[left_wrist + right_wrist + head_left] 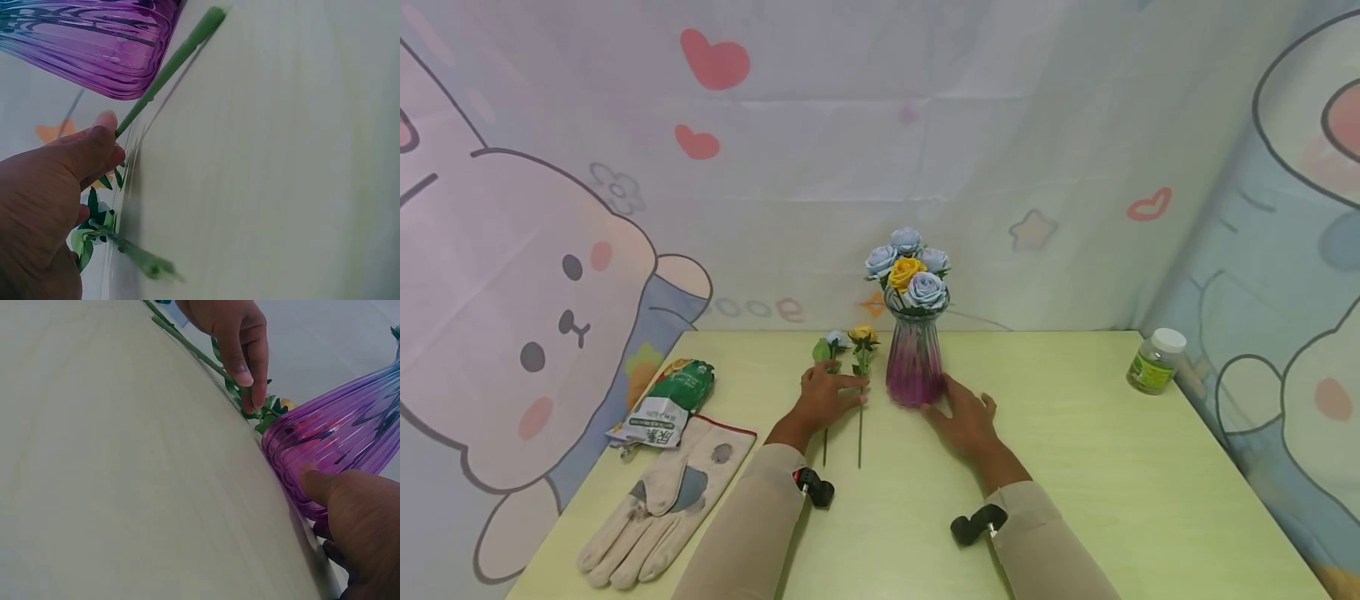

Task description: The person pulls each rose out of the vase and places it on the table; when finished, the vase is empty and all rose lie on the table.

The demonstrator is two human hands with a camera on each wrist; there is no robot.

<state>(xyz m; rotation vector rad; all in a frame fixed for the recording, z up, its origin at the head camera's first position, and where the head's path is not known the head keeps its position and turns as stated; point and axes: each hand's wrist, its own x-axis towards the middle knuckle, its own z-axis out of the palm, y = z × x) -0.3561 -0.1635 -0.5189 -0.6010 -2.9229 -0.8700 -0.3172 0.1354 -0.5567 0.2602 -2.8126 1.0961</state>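
The left hand (827, 400) pinches one yellow flower's stem (861, 429), just left of the one vase (914, 358); one blue flower (836, 339) lies near that hand. The right hand (967, 423) grips the vase's base. Four blue roses (927, 290) and one yellow rose (906, 273) fill it.

Cartoon backdrop (865, 158) behind a pale yellow-green tabletop (1075, 500)

Faint creases cross the pale hanging, printed with red hearts (715, 60), a star (1032, 230) and a big white cartoon animal (512, 292) at left. A bluish printed side wall (1300, 242) stands at right. Light is soft.
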